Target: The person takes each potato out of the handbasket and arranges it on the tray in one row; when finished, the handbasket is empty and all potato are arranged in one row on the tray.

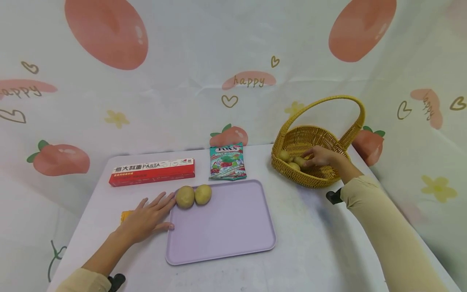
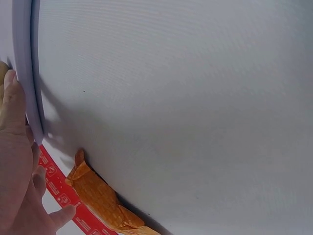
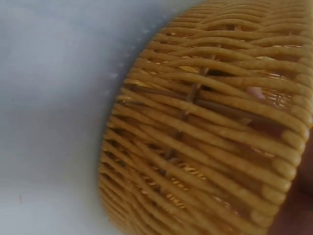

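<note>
Two potatoes sit side by side at the back left corner of a lilac tray. My left hand lies at the tray's left edge with fingers spread, its fingertips right at the nearer potato. In the left wrist view, that hand shows at the left side by the tray's rim. My right hand reaches into a yellow wicker basket and grips a potato. Two more potatoes lie beside it in there. Basket weave hides most of the right hand in the right wrist view.
A red and white pasta box lies at the back left, with a green candy bag to its right. A small orange packet lies beside the left hand. The basket's tall handle arches over the right hand's side.
</note>
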Motion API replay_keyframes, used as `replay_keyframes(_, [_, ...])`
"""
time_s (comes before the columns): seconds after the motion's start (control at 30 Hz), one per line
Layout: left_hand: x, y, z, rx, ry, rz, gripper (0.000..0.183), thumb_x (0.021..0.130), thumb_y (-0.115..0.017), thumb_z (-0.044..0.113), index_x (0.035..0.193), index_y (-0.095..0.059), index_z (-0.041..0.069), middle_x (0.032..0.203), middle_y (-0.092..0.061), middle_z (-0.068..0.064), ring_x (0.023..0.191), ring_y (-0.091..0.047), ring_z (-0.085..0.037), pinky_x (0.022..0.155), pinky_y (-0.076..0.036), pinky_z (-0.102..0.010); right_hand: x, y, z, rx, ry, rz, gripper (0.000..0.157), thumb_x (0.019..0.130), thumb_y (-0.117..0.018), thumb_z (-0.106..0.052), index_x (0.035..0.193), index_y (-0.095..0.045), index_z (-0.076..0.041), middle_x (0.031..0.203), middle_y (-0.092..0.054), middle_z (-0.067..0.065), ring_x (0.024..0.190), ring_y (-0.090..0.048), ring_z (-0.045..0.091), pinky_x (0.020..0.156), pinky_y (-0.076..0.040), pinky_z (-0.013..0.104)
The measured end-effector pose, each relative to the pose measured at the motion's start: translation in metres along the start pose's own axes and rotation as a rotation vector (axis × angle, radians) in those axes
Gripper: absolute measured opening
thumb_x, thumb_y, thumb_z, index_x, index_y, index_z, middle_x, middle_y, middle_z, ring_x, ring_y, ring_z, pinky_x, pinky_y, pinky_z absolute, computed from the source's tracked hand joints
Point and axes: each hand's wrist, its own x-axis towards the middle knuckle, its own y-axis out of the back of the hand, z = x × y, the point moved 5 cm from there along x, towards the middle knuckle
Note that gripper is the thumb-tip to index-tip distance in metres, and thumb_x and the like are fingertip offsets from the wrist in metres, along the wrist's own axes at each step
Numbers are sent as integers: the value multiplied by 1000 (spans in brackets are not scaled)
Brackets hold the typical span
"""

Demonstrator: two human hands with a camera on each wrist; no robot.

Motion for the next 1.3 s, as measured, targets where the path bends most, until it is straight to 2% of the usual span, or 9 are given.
replay_keyframes(0.2, [0,-1,-1,-17,6,-2,80,89,-65,56,150,-44,9,155,-41,-13,143,-34,-39,102,-35,-71,-5,4,1,-59,62,65,49,97,-65,-12,135,-50,16,132,-51,40,126,-47,55,103,-41,62])
replay_keyframes(0.37, [-1,-1,-2,-32,13,-4,81,89,-66,55,151,-43,9,156,-40,-12,144,-33,-39,103,-34,-72,-17,11,0,-39,85,108,50,96,-66,-14,136,-51,13,133,-52,38,126,-48,53,102,-41,63])
replay_keyframes(0.5, [1,0,-1,-32,8,-4,81,89,-65,57,151,-43,10,156,-41,-12,143,-34,-39,102,-35,-72,-28,17,-4,-19,128,116,48,97,-66,-11,136,-52,11,134,-54,33,125,-52,47,99,-46,56])
replay_keyframes(0.7, [1,0,-1,-37,19,-10,82,89,-64,58,151,-43,10,156,-40,-12,144,-34,-39,103,-34,-72,-46,24,-18,-33,185,106,48,96,-67,-14,138,-54,6,131,-60,22,118,-56,31,90,-52,36])
replay_keyframes(0.77, [1,-1,-1,-33,20,-10,82,89,-64,59,151,-43,10,156,-39,-12,143,-34,-39,103,-34,-72,-51,25,-24,-37,195,95,50,96,-68,-16,139,-54,5,133,-60,20,119,-56,31,92,-51,36])
replay_keyframes(0.83, [0,-1,-1,-30,19,-8,82,89,-64,58,151,-43,10,157,-39,-12,143,-34,-39,103,-34,-71,-56,26,-29,-43,209,88,50,96,-68,-18,139,-54,3,134,-59,20,122,-56,33,97,-50,43])
replay_keyframes(0.97, [0,-1,-1,-33,22,-7,82,89,-62,59,152,-42,10,157,-38,-12,143,-34,-39,103,-34,-71,-63,22,-45,-22,293,64,49,95,-69,-15,138,-55,2,135,-60,19,125,-55,40,101,-45,56])
replay_keyframes(1.1, [-1,-1,-1,-33,23,-5,81,90,-62,59,152,-42,10,157,-38,-11,144,-33,-39,103,-34,-71,-66,12,-63,-16,379,33,48,94,-69,-12,136,-56,5,131,-62,19,122,-58,39,99,-49,52])
replay_keyframes(1.3, [0,-2,-1,-37,17,-5,82,90,-61,60,151,-42,10,157,-38,-11,144,-33,-39,103,-34,-71,-60,-9,-88,8,419,-33,49,93,-70,-10,137,-54,6,135,-60,19,121,-60,36,98,-51,46])
